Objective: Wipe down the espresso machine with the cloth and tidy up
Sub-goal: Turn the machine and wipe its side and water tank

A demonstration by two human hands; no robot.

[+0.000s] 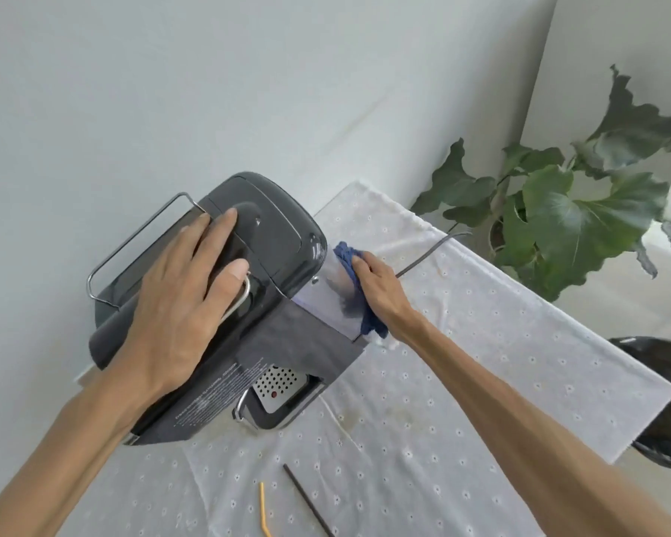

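Observation:
A dark grey espresso machine [272, 242] stands on a table covered with a white eyelet cloth [461, 343], seen from above. My left hand [183, 304] lies flat on its top, fingers spread across the lid and the chrome rail. My right hand [380, 288] presses a crumpled blue cloth [349, 261] against the machine's shiny right side panel. Part of the blue cloth hangs below my wrist near the table.
A yellow bent straw [263, 509] and a thin dark stick [307, 498] lie on the table near me. The machine's grey cord [430, 253] runs off the far edge. A leafy plant [558, 211] stands at the right, a white wall behind, a dark object [663, 366] beyond the right edge.

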